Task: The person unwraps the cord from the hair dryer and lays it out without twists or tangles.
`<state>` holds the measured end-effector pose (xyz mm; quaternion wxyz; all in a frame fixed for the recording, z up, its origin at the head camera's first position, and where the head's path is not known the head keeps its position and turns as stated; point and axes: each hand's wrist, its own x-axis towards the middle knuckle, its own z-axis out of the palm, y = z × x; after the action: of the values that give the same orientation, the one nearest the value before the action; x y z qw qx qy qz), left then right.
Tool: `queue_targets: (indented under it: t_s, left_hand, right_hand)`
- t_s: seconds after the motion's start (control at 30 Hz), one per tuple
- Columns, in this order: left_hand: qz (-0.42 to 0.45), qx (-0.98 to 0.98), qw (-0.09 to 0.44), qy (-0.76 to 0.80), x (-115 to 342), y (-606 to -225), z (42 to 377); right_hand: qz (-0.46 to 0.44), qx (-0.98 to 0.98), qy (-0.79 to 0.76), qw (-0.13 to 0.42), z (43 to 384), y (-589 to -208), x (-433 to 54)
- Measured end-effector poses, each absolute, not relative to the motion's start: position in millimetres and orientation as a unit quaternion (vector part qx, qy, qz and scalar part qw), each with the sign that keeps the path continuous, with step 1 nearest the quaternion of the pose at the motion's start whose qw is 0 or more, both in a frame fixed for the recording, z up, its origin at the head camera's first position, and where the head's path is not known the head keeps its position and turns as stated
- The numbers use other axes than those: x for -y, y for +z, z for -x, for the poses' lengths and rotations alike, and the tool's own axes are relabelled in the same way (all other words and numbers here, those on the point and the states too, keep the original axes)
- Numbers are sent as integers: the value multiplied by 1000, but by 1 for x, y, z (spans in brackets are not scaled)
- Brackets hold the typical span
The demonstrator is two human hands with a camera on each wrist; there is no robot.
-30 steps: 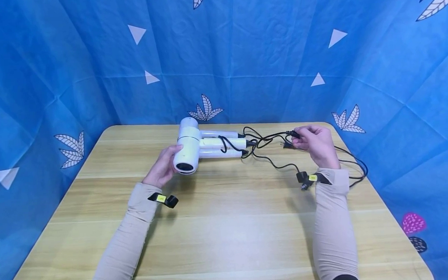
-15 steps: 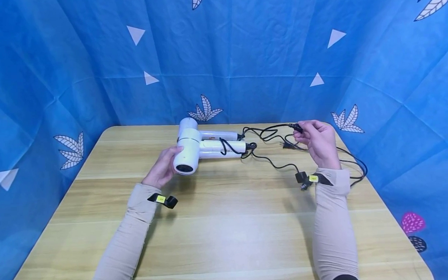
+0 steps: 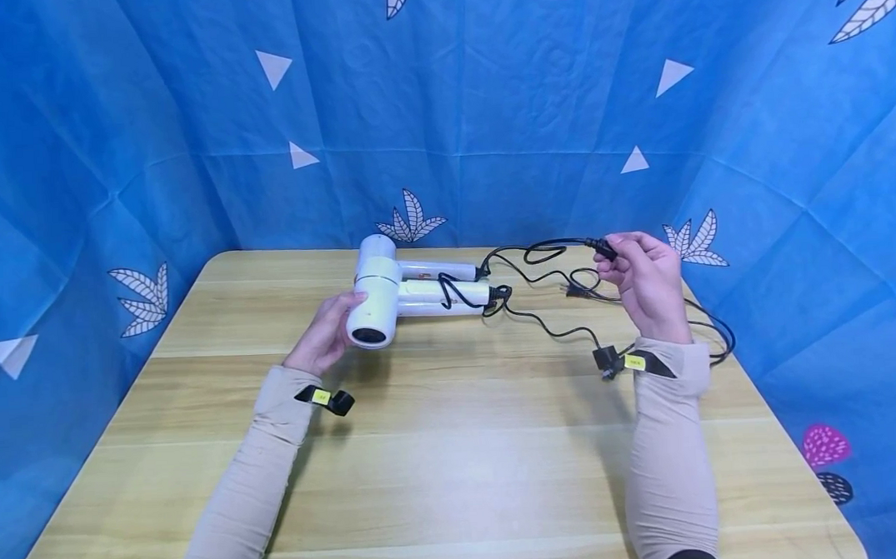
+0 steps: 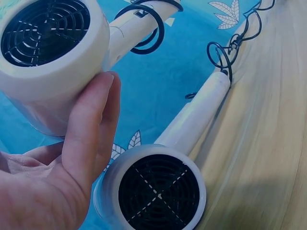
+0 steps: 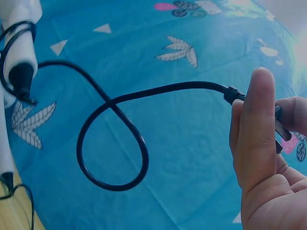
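Observation:
My left hand grips the head of a white hair dryer, thumb on its near side, and holds it raised over the table. A black cord loops round this dryer's handle in the left wrist view. Below it, a second white hair dryer lies on the table, its round black grille facing the camera. Another white handle shows behind the held one in the head view; its head is hidden. Between thumb and fingers, my right hand pinches a black plug, metal prongs showing in the right wrist view.
Black cords run tangled from the handles to the right. A loose plug lies left of my right hand, and more cord curves past my right wrist. A blue patterned curtain hangs behind the wooden table.
My right hand has risen and shifted slightly right with the plug, lifting its cord from the tangle into a looser loop. The held dryer's handle has shifted slightly; my left hand stays nearly still.

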<state>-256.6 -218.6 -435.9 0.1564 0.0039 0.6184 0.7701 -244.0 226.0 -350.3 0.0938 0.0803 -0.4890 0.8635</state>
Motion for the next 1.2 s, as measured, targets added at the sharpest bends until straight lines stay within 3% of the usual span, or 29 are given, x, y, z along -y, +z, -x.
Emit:
queue_targets:
  t_s: [0.77, 1.2]
  left_hand:
    - [12, -601, 138, 787, 223, -439, 260]
    - [6, -581, 134, 803, 225, -440, 261]
  right_hand:
    - [-174, 474, 863, 32, 216, -332, -222]
    - [-298, 460, 831, -98, 211, -333, -229]
